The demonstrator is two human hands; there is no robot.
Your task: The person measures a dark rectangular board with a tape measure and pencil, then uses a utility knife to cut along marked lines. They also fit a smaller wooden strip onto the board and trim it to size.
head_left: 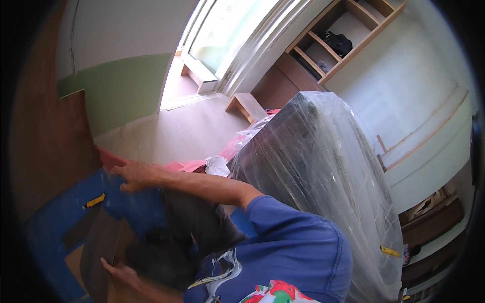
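Cutter (pixel 94 201): yellow, below-left of your right grip (pixel 134 175)
Sheet (pixel 136 204): blue, beneath your right grip
Board (pixel 97 247): dark brown, at your left grip (pixel 122 275)
Shirt (pixel 298 242): blue, right of your left grip
Cloth (pixel 283 290): red-and-green print on white

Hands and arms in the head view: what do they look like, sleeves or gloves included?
The right hand and left hand are bare, without gloves or visible wristbands. The right sleeve is short and blue, with a stitched seam; the left one cannot be made out.
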